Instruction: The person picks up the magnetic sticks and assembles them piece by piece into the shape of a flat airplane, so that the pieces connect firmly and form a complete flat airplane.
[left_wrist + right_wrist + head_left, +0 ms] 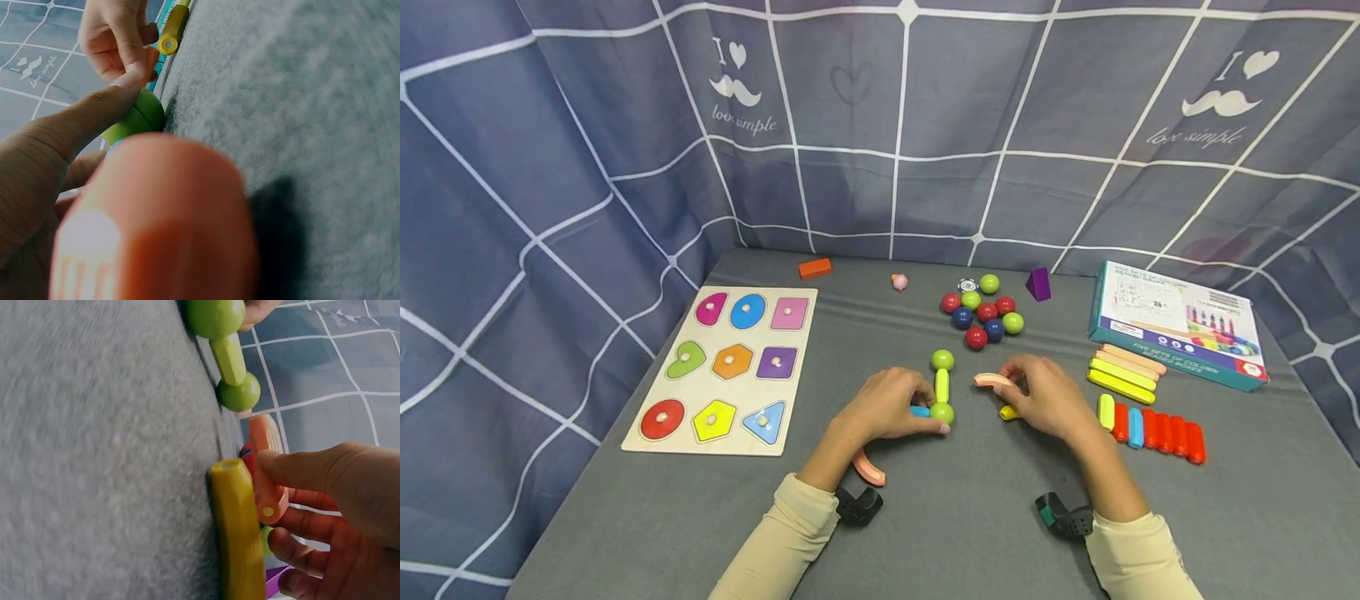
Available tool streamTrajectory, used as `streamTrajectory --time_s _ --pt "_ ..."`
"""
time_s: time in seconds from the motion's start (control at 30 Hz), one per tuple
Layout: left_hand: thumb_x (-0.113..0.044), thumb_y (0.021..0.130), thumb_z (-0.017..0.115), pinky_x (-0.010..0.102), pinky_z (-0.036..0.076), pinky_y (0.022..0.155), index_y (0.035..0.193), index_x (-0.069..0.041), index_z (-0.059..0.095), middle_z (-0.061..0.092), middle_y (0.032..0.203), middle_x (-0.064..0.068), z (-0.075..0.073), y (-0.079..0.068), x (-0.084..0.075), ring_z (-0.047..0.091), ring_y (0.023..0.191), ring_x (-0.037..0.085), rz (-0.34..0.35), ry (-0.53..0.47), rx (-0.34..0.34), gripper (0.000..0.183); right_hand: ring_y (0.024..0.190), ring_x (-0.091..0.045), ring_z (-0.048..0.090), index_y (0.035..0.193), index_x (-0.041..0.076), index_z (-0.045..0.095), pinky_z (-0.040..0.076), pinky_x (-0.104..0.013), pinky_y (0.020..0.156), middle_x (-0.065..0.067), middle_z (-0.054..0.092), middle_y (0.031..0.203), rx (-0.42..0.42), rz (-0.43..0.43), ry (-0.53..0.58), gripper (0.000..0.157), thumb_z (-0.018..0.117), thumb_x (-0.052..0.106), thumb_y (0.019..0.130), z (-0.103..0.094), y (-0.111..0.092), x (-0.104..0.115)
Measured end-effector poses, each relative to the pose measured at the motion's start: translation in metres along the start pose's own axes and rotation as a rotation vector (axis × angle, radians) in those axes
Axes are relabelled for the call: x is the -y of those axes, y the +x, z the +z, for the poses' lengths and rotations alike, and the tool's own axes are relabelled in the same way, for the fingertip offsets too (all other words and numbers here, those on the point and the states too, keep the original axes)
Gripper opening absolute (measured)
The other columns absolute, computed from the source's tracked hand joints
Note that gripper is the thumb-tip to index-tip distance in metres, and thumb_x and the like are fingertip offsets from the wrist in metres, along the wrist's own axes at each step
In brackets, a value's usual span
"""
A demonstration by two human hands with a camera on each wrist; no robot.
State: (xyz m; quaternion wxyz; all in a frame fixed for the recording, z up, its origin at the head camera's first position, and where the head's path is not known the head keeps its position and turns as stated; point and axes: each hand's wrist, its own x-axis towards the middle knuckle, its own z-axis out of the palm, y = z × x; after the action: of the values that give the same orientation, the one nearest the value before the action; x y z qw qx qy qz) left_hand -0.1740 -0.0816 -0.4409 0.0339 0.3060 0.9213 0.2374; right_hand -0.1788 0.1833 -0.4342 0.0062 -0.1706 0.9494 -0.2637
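My left hand (891, 404) holds the near green ball (942, 413) with thumb and fingers. A yellow-green stick (942, 386) joins that ball to a far green ball (943, 360). A blue stick (919, 412) meets the near ball from the left, its other end hidden by the hand. My right hand (1048, 396) pinches a peach curved stick (269, 481) between thumb and fingers, above the table. Below that hand lies a yellow stick (237, 531). Another peach curved stick (868, 469) lies by the left wrist, looming large in the left wrist view.
A wooden shape puzzle board (643, 423) lies at left. Several red, blue and green balls (976, 337) cluster at the back, near a purple wedge (1039, 284). At right are a box (1180, 325), yellow and peach sticks (1120, 387) and a row of mostly red sticks (1163, 432).
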Motion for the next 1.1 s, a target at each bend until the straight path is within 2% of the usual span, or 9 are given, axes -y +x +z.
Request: streamTrajectory --time_s 0.27,0.5,0.8,0.9,1.0,1.1 --pt "-0.057 0.07 0.077 0.022 0.039 0.057 0.078 -0.026 0.068 0.059 0.072 -0.013 0.0 0.001 0.0 0.048 0.066 0.002 -0.003 0.005 -0.005 0.033 0.069 -0.017 0.05 0.091 0.016 0.065 0.039 -0.032 0.062 0.006 0.056 0.076 -0.015 -0.067 0.035 0.014 0.073 0.024 0.084 -0.001 -0.006 0.015" --pt "-0.057 0.072 0.075 0.022 0.038 0.057 0.08 -0.025 0.067 0.058 0.072 -0.011 0.0 0.001 0.001 0.048 0.066 0.003 -0.028 0.03 -0.007 0.034 0.062 -0.013 0.048 0.091 0.019 0.064 0.038 -0.027 0.054 0.008 0.053 0.072 -0.021 -0.128 0.06 0.015 0.075 0.026 0.083 0.001 -0.021 0.022" --pt "-0.056 0.074 0.073 0.024 0.037 0.056 0.082 -0.024 0.066 0.059 0.074 -0.009 0.0 0.002 0.002 0.046 0.064 0.005 -0.025 0.043 -0.027 0.034 0.057 -0.006 0.047 0.086 0.025 0.063 0.037 -0.022 0.05 0.012 0.052 0.068 0.058 -0.202 0.1 0.012 0.074 0.027 0.084 0.009 -0.04 0.024" --pt "-0.056 0.075 0.073 0.024 0.037 0.056 0.082 -0.024 0.066 0.059 0.073 -0.009 0.0 0.001 0.002 0.047 0.065 0.005 -0.021 0.05 -0.026 0.034 0.057 -0.006 0.046 0.09 0.021 0.065 0.038 -0.022 0.05 0.011 0.053 0.07 0.014 -0.206 0.102 0.011 0.074 0.023 0.084 0.009 -0.036 0.022" --pt "-0.056 0.074 0.074 0.023 0.037 0.056 0.08 -0.024 0.066 0.057 0.072 -0.01 -0.001 0.001 0.001 0.047 0.065 0.004 -0.004 0.043 -0.017 0.034 0.058 -0.009 0.046 0.093 0.015 0.066 0.038 -0.025 0.05 0.007 0.054 0.072 -0.084 -0.193 0.071 0.012 0.073 0.021 0.085 0.007 -0.025 0.019" --pt "-0.056 0.073 0.075 0.022 0.036 0.054 0.074 -0.025 0.064 0.055 0.068 -0.011 -0.001 0.0 -0.002 0.045 0.062 0.003 0.032 0.019 0.004 0.032 0.06 -0.012 0.047 0.094 0.012 0.065 0.038 -0.029 0.053 0.004 0.054 0.074 -0.175 -0.166 -0.006 0.012 0.069 0.022 0.088 0.003 -0.009 0.017"
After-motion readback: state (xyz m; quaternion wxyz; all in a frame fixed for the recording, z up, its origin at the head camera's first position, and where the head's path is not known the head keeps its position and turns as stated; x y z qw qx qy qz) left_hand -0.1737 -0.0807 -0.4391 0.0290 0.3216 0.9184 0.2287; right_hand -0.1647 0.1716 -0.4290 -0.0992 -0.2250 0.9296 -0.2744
